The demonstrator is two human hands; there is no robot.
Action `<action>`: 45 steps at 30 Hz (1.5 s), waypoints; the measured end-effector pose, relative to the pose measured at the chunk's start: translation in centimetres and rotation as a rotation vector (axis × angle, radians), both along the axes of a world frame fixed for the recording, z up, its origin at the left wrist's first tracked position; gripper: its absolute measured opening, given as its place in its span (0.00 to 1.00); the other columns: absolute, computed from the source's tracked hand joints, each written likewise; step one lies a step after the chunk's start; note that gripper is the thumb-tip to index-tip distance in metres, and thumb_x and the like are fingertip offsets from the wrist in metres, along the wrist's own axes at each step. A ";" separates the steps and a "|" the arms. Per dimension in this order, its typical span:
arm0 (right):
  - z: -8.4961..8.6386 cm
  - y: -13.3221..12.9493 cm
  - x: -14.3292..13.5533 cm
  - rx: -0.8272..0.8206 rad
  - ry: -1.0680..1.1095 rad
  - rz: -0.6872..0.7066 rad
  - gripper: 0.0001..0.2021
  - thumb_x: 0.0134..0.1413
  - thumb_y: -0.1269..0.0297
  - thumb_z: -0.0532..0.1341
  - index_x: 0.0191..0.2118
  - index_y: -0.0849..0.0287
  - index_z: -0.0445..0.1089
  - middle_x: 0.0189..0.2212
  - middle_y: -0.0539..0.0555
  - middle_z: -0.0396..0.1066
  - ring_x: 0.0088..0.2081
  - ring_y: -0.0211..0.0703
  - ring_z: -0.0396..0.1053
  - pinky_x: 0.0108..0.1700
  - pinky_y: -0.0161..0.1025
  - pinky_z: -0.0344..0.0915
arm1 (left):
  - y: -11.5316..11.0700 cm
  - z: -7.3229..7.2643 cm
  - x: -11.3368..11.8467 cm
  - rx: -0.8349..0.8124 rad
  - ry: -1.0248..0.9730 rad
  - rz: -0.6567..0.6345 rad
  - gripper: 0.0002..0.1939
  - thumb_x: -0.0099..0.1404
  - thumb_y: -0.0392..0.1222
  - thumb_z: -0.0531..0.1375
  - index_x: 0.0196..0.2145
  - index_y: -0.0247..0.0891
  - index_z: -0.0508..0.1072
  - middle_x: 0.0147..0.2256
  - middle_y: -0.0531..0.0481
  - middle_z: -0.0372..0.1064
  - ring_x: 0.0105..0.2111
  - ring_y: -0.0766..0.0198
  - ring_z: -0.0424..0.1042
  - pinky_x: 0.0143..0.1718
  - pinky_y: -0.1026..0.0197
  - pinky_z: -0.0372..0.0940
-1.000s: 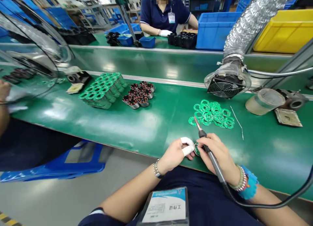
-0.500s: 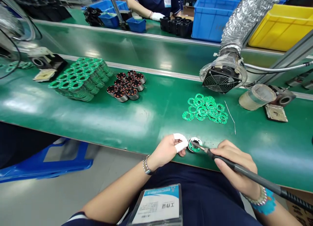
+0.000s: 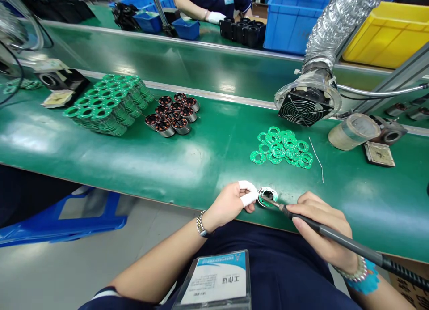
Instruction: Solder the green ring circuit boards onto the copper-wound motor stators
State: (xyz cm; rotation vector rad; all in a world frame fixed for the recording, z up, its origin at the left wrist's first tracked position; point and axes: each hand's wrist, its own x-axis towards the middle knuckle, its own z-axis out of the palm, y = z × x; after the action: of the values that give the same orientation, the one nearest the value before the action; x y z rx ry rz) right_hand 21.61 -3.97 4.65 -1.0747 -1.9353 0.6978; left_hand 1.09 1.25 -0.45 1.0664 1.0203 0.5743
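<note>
Near the bench's front edge lies a round part with a green and white ring on top (image 3: 272, 193). My left hand (image 3: 233, 200), with white covers on thumb and forefinger, is pinched at the ring's left side; what it holds is too small to make out. My right hand (image 3: 326, 225) is closed around the black handle of a soldering iron (image 3: 348, 244), whose metal tip rests on the ring's left part. Beyond them is a loose pile of green ring boards (image 3: 283, 148), with a bent wire (image 3: 316, 160) to its right.
Stacked green boards (image 3: 109, 105) and several copper-wound cores (image 3: 172, 115) stand at the left. A fan with a foil duct (image 3: 303, 106) hangs behind the pile. A round pot (image 3: 354, 131) is at the right. Across the bench, a person's gloved hand (image 3: 215, 18) is near black parts.
The iron's tip has shifted slightly left and down on the ring. My left hand keeps nearly the same place and pinch. The whole view has shifted a little.
</note>
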 end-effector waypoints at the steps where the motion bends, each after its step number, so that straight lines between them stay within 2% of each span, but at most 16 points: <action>1: 0.0 0.0 0.0 0.002 -0.003 0.004 0.13 0.50 0.77 0.57 0.41 0.59 0.71 0.26 0.55 0.71 0.29 0.41 0.66 0.29 0.40 0.65 | 0.0 0.0 0.0 0.002 0.001 -0.001 0.06 0.55 0.39 0.58 0.25 0.34 0.67 0.18 0.54 0.66 0.19 0.70 0.66 0.25 0.67 0.62; 5: 0.0 -0.2 0.3 0.008 -0.011 0.010 0.13 0.50 0.77 0.58 0.42 0.59 0.70 0.27 0.55 0.70 0.30 0.42 0.66 0.30 0.41 0.65 | 0.0 0.0 0.0 0.005 0.004 -0.003 0.05 0.56 0.38 0.58 0.25 0.33 0.67 0.18 0.54 0.66 0.19 0.71 0.66 0.24 0.67 0.62; 9: -0.8 0.1 0.6 0.046 -0.030 0.006 0.16 0.53 0.76 0.57 0.48 0.57 0.66 0.28 0.53 0.70 0.31 0.41 0.67 0.33 0.40 0.67 | 0.0 -0.1 0.1 0.003 -0.006 0.003 0.06 0.55 0.39 0.59 0.26 0.33 0.67 0.18 0.54 0.65 0.19 0.71 0.66 0.24 0.67 0.63; 12: -2.0 1.1 0.3 0.105 -0.160 0.032 0.16 0.54 0.73 0.58 0.49 0.56 0.63 0.35 0.55 0.72 0.40 0.44 0.68 0.41 0.43 0.68 | -0.1 -0.1 0.1 -0.006 -0.011 0.015 0.07 0.55 0.40 0.59 0.27 0.33 0.67 0.19 0.54 0.66 0.19 0.71 0.66 0.24 0.67 0.63; 14: -2.8 1.8 0.0 0.096 -0.250 0.069 0.17 0.53 0.69 0.60 0.50 0.57 0.61 0.42 0.58 0.70 0.47 0.48 0.65 0.47 0.47 0.67 | -0.1 -0.1 0.1 -0.006 -0.014 0.012 0.08 0.56 0.41 0.60 0.26 0.33 0.67 0.20 0.54 0.66 0.19 0.71 0.67 0.24 0.67 0.63; 16: -3.5 2.4 -0.3 0.066 -0.294 0.080 0.20 0.53 0.66 0.60 0.52 0.57 0.59 0.45 0.59 0.68 0.50 0.50 0.63 0.49 0.50 0.66 | -0.1 -0.1 0.1 -0.006 -0.019 0.009 0.08 0.56 0.42 0.60 0.26 0.33 0.67 0.20 0.53 0.67 0.20 0.70 0.67 0.24 0.67 0.64; 25: -4.0 2.9 -0.7 -0.061 -0.202 0.065 0.18 0.53 0.66 0.61 0.49 0.56 0.61 0.43 0.57 0.68 0.44 0.44 0.67 0.46 0.42 0.67 | -0.2 0.0 -0.1 -0.032 -0.058 0.024 0.11 0.55 0.44 0.62 0.29 0.33 0.68 0.24 0.51 0.69 0.25 0.67 0.71 0.31 0.63 0.67; 28: -4.1 2.9 -0.8 -0.073 -0.185 0.071 0.17 0.53 0.66 0.61 0.49 0.56 0.61 0.41 0.56 0.68 0.43 0.43 0.67 0.44 0.41 0.67 | -0.2 -0.1 -0.4 -0.031 -0.058 0.002 0.11 0.55 0.45 0.62 0.30 0.33 0.68 0.25 0.51 0.69 0.26 0.66 0.71 0.33 0.61 0.67; 31: -4.0 2.9 -0.7 -0.065 -0.196 0.072 0.15 0.53 0.65 0.60 0.48 0.57 0.61 0.41 0.57 0.68 0.43 0.43 0.66 0.44 0.42 0.66 | -0.2 -0.1 -0.9 0.031 0.023 -0.048 0.10 0.57 0.45 0.60 0.31 0.34 0.68 0.26 0.50 0.70 0.28 0.66 0.71 0.35 0.61 0.67; 35: -4.0 2.9 -0.7 -0.049 -0.219 0.065 0.16 0.54 0.64 0.60 0.48 0.57 0.61 0.41 0.57 0.68 0.43 0.44 0.65 0.45 0.43 0.66 | -0.2 0.1 -1.0 0.090 0.136 -0.143 0.11 0.60 0.45 0.57 0.29 0.33 0.68 0.25 0.49 0.69 0.25 0.67 0.70 0.32 0.62 0.67; 39: -4.1 2.8 -0.6 -0.030 -0.232 0.050 0.16 0.54 0.64 0.60 0.48 0.56 0.62 0.41 0.57 0.68 0.43 0.45 0.65 0.44 0.44 0.66 | -0.2 0.2 -0.9 -0.056 0.038 -0.142 0.13 0.59 0.47 0.56 0.26 0.34 0.65 0.23 0.51 0.66 0.21 0.68 0.68 0.26 0.63 0.67; 41: -4.2 2.8 -0.5 -0.019 -0.230 0.059 0.16 0.54 0.63 0.59 0.49 0.57 0.62 0.41 0.57 0.68 0.43 0.45 0.65 0.44 0.44 0.66 | -0.2 0.2 -1.1 0.041 0.110 -0.169 0.12 0.61 0.48 0.55 0.28 0.34 0.67 0.24 0.51 0.66 0.22 0.67 0.68 0.27 0.63 0.67; 45: -4.4 2.8 -0.5 -0.013 -0.202 0.071 0.16 0.54 0.63 0.60 0.49 0.57 0.62 0.41 0.57 0.69 0.43 0.46 0.65 0.44 0.44 0.66 | 0.0 0.3 -2.2 0.684 0.436 -0.272 0.12 0.61 0.44 0.56 0.42 0.40 0.70 0.36 0.46 0.70 0.32 0.62 0.70 0.38 0.59 0.66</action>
State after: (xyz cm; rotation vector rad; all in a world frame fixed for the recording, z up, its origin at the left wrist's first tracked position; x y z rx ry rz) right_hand 21.13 -1.15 0.22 -1.1252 -2.1524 0.6623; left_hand -1.07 1.25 -0.18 1.9670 1.0462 0.4843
